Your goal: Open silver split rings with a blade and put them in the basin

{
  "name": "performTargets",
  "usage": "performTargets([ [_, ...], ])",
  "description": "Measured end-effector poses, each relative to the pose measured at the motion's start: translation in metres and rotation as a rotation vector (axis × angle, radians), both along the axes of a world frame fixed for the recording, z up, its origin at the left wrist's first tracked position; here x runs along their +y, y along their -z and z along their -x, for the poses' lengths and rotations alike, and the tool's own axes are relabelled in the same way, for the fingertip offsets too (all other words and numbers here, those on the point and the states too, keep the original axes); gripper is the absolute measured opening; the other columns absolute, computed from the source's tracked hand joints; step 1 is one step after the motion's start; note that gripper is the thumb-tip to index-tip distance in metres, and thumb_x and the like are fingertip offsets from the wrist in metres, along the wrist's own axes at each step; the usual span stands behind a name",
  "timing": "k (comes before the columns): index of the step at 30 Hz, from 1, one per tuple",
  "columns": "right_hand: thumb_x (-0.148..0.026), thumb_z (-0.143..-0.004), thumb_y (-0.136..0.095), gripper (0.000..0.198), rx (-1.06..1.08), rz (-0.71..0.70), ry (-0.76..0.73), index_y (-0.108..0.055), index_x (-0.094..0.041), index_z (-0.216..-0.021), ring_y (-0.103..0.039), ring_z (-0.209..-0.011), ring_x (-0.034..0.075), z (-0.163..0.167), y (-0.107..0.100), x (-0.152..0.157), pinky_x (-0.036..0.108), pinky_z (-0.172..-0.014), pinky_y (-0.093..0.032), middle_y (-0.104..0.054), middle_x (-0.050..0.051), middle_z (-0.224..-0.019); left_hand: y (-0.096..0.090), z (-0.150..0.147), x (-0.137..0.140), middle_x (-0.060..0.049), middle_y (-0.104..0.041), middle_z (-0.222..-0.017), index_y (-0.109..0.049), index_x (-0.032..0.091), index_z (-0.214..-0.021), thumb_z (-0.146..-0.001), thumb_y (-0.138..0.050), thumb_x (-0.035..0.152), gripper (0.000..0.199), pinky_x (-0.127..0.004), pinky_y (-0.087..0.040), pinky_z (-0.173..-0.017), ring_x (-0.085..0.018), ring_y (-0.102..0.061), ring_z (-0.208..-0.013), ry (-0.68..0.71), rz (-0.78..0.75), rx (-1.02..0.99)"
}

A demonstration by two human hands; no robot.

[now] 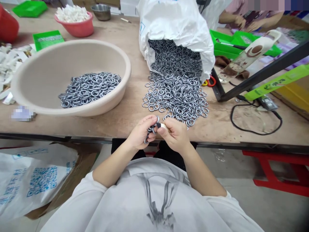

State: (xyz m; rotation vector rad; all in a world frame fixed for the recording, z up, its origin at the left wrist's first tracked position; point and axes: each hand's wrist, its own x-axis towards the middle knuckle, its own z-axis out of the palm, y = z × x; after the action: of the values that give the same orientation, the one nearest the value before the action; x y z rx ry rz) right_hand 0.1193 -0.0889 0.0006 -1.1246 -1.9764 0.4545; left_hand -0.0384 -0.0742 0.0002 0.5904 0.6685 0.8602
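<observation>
Near the table's front edge, my left hand (pixel 141 130) is closed on several grey metal rings (pixel 151 129), one of them pinched up at the fingertips. My right hand (pixel 177 133) grips a small tool with a pale handle and a dark tip (pixel 161 125); its exact kind is hard to make out. The dark tip meets the ring at my left fingertips. Just beyond my hands lies a heap of loose rings (pixel 178 96), spilling from a white sack (pixel 173 22). Left of it stands a large beige basin (pixel 123 80) with a pile of rings (pixel 93 88) inside.
Behind the basin are a green tray (pixel 48 39), a pink bowl (pixel 79 29) of white pieces and a metal bowl (pixel 101 12). To the right stand a black metal frame (pixel 260 72), a bottle (pixel 251 53) and a cable (pixel 256 131). Another person's hands (pixel 248 24) show at the back right.
</observation>
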Motion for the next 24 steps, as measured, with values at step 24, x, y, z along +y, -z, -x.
performTargets([
  [24,-0.058,-0.081,-0.073,0.041,0.558,0.382,-0.064,-0.064,-0.022,-0.098,-0.059,-0.063,0.013,0.011,0.002,-0.005,0.027,-0.056,-0.046,-0.065,0.002,-0.085,-0.004,0.000,-0.017,0.009,-0.045,-0.056,-0.050,0.019,-0.085,-0.076,-0.076,0.043,0.036,-0.010,-0.019,-0.033,-0.001,-0.027,-0.036,0.053,-0.014,0.050],
])
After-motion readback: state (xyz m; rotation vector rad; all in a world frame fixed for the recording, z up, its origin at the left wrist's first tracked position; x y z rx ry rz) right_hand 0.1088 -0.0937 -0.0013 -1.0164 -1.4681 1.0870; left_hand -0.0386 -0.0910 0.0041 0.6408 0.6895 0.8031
